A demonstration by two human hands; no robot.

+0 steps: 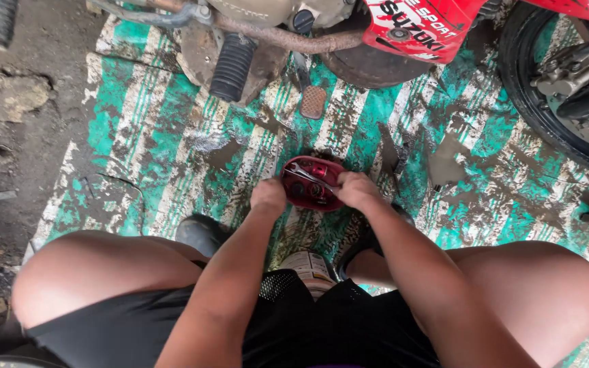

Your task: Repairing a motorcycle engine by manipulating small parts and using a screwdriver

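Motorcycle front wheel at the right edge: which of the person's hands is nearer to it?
Right. The right hand grips the red dish on the side toward the front wheel; the left hand is at the dish's far side.

Muddy green-and-white striped mat (172, 136) on dirt ground (15, 102), red tray (310, 182) and motorcycle wheel (547, 102) upon it.

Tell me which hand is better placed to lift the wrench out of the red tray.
Probably the left hand: it sits at the edge of the red tray beside the wrench head, while the right hand grips the tray's far edge.
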